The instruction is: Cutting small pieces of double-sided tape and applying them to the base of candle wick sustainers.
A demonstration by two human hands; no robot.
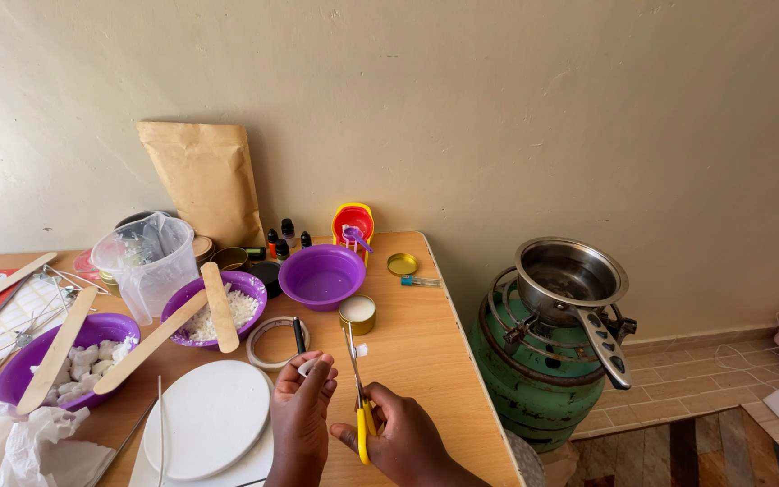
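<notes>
The right hand (405, 439) is closed around the yellow handles of a pair of scissors (359, 388), whose slim blades point away from the person toward a small gold tin (357, 314). The left hand (302, 406), just left of the scissors, has its fingertips pinched together on a small white piece (308, 367); what that piece is cannot be told. Both hands hover over the wooden table (426, 361).

Taking the gold tin as the landmark: the scissors' tips lie just in front of it, a roll of tape (272, 341) sits to its left, and an empty purple bowl (322, 276) stands just behind it. Farther left is a purple bowl of white flakes (213, 308) with wooden sticks (219, 307) laid across. A round white board (209, 418) lies in front and to the left. Well to the right, off the table, a steel pot (572, 275) rests on a green gas cylinder (534, 370).
</notes>
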